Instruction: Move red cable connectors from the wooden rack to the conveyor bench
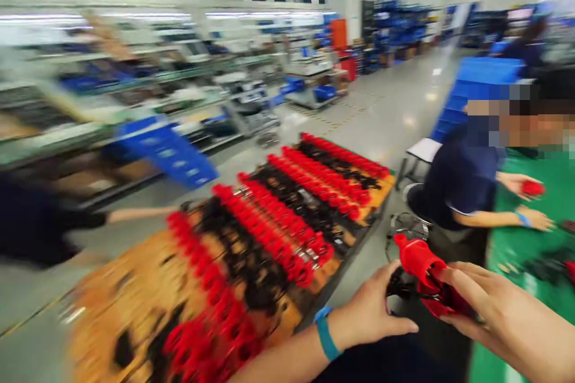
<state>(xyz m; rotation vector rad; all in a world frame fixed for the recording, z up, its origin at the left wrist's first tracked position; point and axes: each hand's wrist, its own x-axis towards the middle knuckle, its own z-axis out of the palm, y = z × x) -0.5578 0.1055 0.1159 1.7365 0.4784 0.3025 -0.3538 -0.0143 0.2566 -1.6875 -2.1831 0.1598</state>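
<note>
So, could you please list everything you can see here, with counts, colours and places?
red-and-black parts: many, in rows, on the cart at centre
cart: one, tan top, centre-left
blue crate: one, tilted, left of the cart
stacked blue bins: one stack, right background
green table: one, right edge
seated person: one, dark shirt, at the green table, holding a small red part
another person's arm: one, reaching in from the left
red part: one, held in both hands
blue wristband: one, left wrist
left hand: on the part's black end
right hand: around the red part
</note>
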